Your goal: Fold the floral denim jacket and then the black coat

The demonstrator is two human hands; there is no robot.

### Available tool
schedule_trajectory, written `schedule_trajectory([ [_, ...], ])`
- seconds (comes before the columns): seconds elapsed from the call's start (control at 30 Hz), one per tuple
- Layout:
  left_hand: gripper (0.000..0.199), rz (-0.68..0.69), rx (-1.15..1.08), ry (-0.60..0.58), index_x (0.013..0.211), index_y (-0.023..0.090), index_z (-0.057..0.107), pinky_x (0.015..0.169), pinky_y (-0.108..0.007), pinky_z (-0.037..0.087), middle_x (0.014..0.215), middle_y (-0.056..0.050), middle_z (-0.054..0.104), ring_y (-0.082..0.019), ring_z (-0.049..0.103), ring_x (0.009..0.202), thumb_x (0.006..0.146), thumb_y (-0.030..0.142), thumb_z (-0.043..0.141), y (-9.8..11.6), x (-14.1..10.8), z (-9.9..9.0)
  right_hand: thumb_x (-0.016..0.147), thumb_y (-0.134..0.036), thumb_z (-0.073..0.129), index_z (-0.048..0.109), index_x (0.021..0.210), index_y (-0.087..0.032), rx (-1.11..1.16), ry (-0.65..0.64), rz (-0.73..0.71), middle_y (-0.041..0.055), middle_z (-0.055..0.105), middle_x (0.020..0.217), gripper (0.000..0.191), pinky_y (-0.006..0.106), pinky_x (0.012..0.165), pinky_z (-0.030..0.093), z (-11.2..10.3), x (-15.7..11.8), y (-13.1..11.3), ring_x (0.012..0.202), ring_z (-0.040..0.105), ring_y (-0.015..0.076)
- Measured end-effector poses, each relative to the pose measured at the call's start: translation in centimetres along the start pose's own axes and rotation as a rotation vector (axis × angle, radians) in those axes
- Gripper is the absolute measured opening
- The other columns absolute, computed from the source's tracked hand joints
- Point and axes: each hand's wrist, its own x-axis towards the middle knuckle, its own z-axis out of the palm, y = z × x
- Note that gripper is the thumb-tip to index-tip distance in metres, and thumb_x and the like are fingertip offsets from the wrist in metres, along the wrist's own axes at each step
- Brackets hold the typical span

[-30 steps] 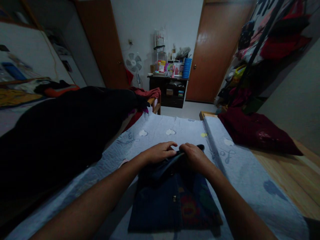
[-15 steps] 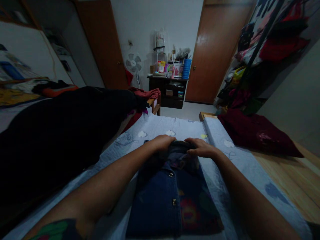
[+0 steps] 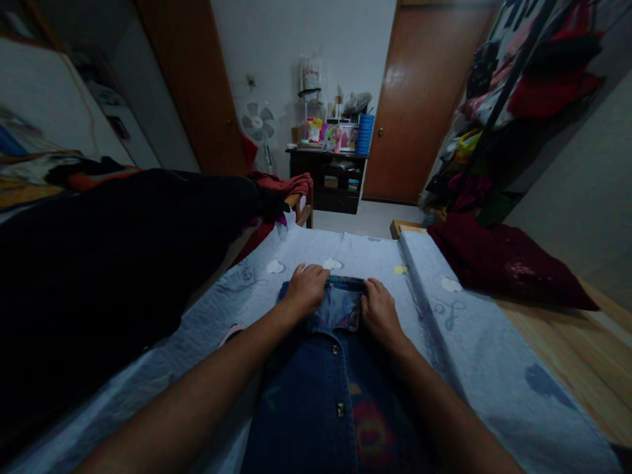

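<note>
A blue denim shirt (image 3: 306, 401) lies flat and folded in front of me, its buttoned front facing up, with a red flower print on the right side. My left hand (image 3: 307, 291) grips the left end of its collar (image 3: 345, 283), fingers curled over the far edge. At the collar's right end, my right hand (image 3: 381, 311) pinches the cloth, thumb toward the inside of the neck. Between the hands the paler inside of the neckline shows. Parts of the sides lie hidden under my forearms.
Beneath the shirt spreads a pale blue patterned sheet (image 3: 365, 253). A large dark cloth heap (image 3: 123, 250) rises on the left. A maroon pillow (image 3: 508, 263) rests on wooden boards (image 3: 567, 342) at right. Farther back stand a fan (image 3: 259, 125) and a dark cabinet (image 3: 320, 164).
My hands have moved slightly left and now hold the collar's two ends. The collar is spread flatter, showing more of the neckline's inside. My view has shifted a little.
</note>
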Motion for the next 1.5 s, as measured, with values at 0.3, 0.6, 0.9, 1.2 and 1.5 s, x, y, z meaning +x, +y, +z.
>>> schedule_trajectory([
  [0.3,0.061,0.109,-0.092,-0.265,0.143,0.026,0.04,0.114,-0.05,0.017,0.152,-0.008,0.037,-0.029,0.026,0.142,0.092,0.06,0.034,0.8,-4.3,5.1,0.097,-0.041,0.034,0.037,0.144,-0.012,-0.16,-0.214,-0.036,0.0145,0.021,0.157,0.055,0.052,0.114,0.014,2.3,-1.6,-1.6,0.145,0.013,0.0264],
  [0.6,0.041,0.008,-0.153,-0.038,0.127,0.024,0.055,0.114,-0.046,0.02,0.142,-0.007,0.05,-0.026,0.036,0.136,0.096,0.044,0.038,0.5,-3.5,4.0,0.093,-0.023,0.037,0.048,0.135,-0.017,0.061,0.018,0.053,0.0129,0.045,0.145,0.044,0.044,0.108,0.033,2.0,1.0,2.7,0.133,0.039,0.0225],
  [0.9,0.045,-0.534,-0.374,-0.059,0.132,0.015,0.045,0.09,-0.03,0.044,0.112,-0.011,0.067,-0.021,0.061,0.108,0.088,0.021,0.042,-5.3,-2.2,2.7,0.087,-0.021,0.047,0.064,0.119,-0.018,0.072,-0.191,0.209,0.0095,0.064,0.12,0.036,0.03,0.092,0.043,1.4,4.9,5.9,0.11,0.058,0.0205],
  [1.2,0.036,-0.486,-0.478,-0.137,0.094,0.018,0.063,0.08,-0.03,0.046,0.095,-0.008,0.07,-0.022,0.065,0.09,0.09,0.044,0.039,-6.9,-2.3,4.2,0.084,-0.026,0.053,0.067,0.106,-0.015,-0.018,-0.146,0.327,0.0137,0.063,0.108,0.028,0.031,0.085,0.043,1.2,5.1,5.0,0.102,0.058,0.024],
  [1.5,0.024,-0.435,-0.589,-0.112,0.094,0.017,0.065,0.079,-0.028,0.049,0.096,-0.005,0.072,-0.02,0.065,0.09,0.081,0.026,0.047,-7.8,-2.9,4.5,0.089,-0.029,0.044,0.065,0.107,-0.021,0.01,-0.264,0.199,0.0066,0.069,0.105,0.029,0.029,0.079,0.04,0.3,4.1,2.6,0.096,0.062,0.0211],
])
